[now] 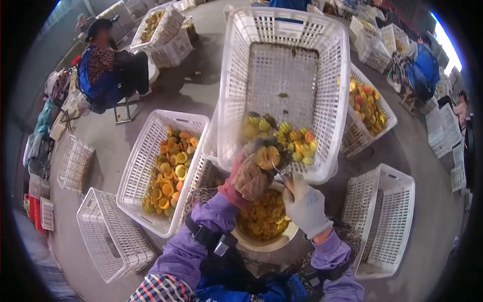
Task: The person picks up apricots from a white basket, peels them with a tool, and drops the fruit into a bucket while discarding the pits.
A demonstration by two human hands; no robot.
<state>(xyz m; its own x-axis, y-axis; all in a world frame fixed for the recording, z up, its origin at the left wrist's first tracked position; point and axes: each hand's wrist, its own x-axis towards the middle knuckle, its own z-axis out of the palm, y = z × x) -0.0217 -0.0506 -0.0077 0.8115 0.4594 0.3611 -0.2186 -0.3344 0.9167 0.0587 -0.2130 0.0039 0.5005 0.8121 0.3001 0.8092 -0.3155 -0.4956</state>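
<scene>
My left hand (250, 173), in a dirty, stained glove, grips a cut-open peach (267, 157) with its orange-yellow flesh facing up. In a white glove, my right hand (305, 204) is closed on a small pitting tool (281, 172), whose thin metal tip touches the fruit. Directly below both hands, a round basin (266, 245) holds many cut peach pieces (261, 216). Just beyond them a tilted white crate (283, 75) has whole yellow-green peaches (297, 143) gathered at its near end.
A white crate of peach halves (168, 171) stands on the left, another crate of fruit (370, 108) at the right. White crates (113, 236) (387, 221) flank me. Seated people (103, 65) (422, 70) and stacked crates (163, 38) are farther off.
</scene>
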